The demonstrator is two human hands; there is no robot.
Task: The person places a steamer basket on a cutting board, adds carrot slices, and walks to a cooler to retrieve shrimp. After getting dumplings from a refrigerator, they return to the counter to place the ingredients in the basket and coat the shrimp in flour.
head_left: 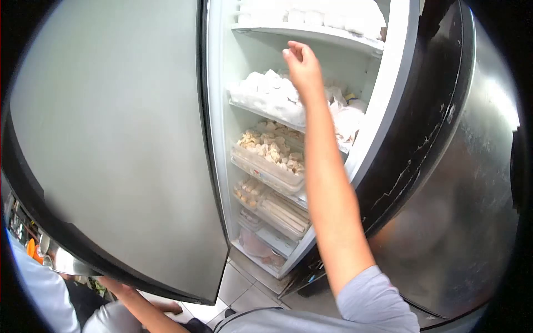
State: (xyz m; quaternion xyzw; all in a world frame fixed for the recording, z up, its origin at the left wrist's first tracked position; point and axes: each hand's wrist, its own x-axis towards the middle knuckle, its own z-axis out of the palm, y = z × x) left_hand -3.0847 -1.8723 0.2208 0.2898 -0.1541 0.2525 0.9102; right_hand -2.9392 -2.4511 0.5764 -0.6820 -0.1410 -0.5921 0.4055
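My right hand point(303, 67) is raised inside the open fridge, between the top shelf and the one below. Its fingers are loosely bent and slightly apart, and I see nothing in them. Just beneath it, a clear tray point(266, 105) holds white lumps and plastic bags. At the lower left, my left hand point(114, 286) is under the rim of a shiny metal bowl point(69, 262) and appears to grip it. The fridge door's edge is close above, and most of that hand's fingers are hidden.
The fridge door point(122, 139) stands wide open on the left. Lower shelves hold a tub of pale dumpling-like pieces point(272, 150) and a box of long white sticks point(283, 213). A steel cabinet point(455, 233) stands right. Another person's pale sleeve point(39, 291) shows lower left.
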